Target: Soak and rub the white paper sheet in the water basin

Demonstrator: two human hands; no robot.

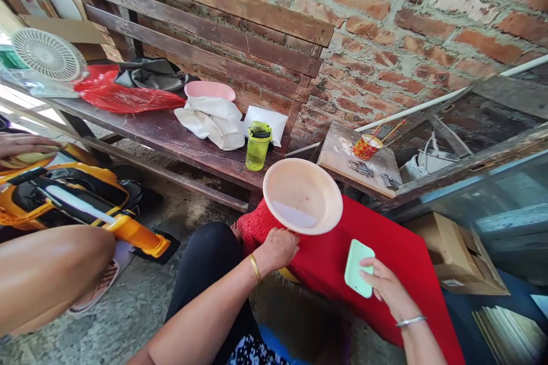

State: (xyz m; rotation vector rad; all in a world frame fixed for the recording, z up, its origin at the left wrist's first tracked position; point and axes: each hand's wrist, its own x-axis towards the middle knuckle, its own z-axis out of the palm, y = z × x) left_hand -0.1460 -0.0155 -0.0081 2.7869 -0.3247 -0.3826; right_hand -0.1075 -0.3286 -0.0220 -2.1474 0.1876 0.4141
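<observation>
Green tray (355, 271) pinched in right hand (390, 288); left hand (276, 250) curled.

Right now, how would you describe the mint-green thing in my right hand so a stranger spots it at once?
Start at the red cloth, then find the round peach basin. In the picture, lower right of the basin, the right hand holds the mint-green piece. Its flat, rounded-rectangle shape and pale green colour set it apart from the round basin and red cloth.
</observation>
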